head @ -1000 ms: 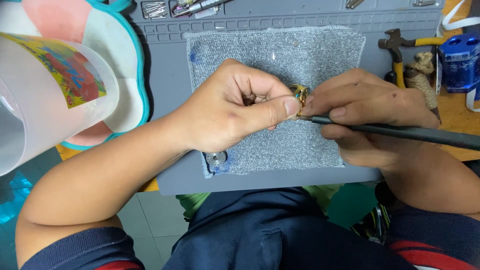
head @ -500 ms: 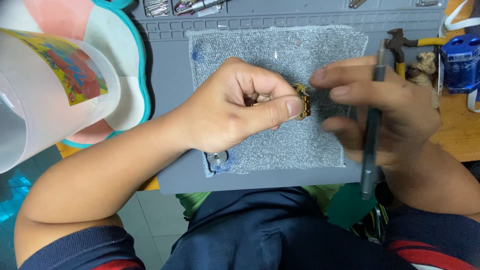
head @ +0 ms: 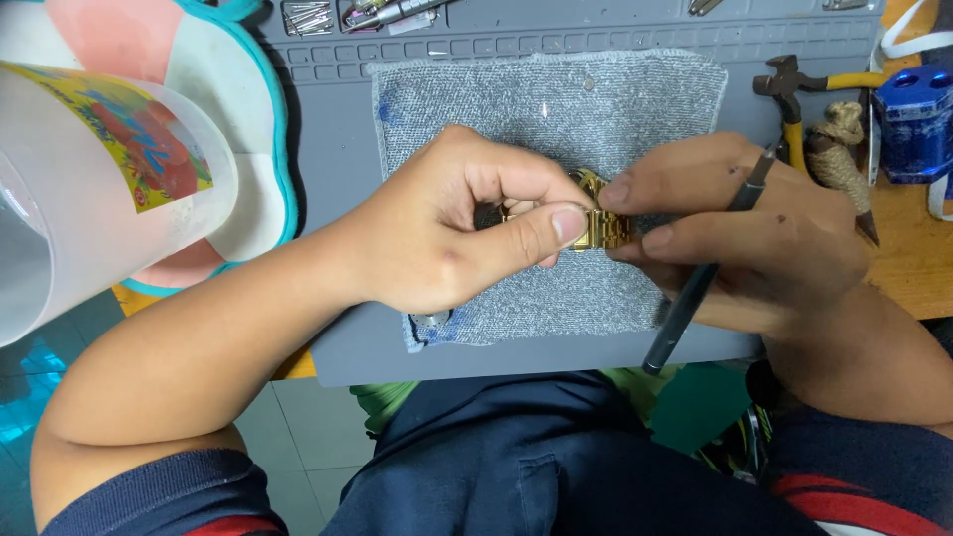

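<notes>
My left hand (head: 462, 228) pinches a gold metal watch band (head: 601, 226) between thumb and fingers, over a grey towel cloth (head: 556, 109) on a grey work mat (head: 333, 149). My right hand (head: 740, 233) touches the band's other end with its fingertips. A thin black tool (head: 700, 273) lies tucked between the right hand's fingers, its length running down toward me and its tip up. Most of the watch is hidden under my fingers.
A translucent plastic jug with a coloured label (head: 89, 189) stands at the left, beside a white tray with a teal rim (head: 253, 119). Yellow-handled pliers (head: 794, 84), a twine-wrapped tool (head: 839, 144) and a blue block (head: 913, 119) lie at the right. Small metal tools (head: 382, 12) sit along the mat's far edge.
The black tool swung from lying sideways with its tip at the band to pointing down along the right hand. The right fingertips moved onto the band. The left hand held still.
</notes>
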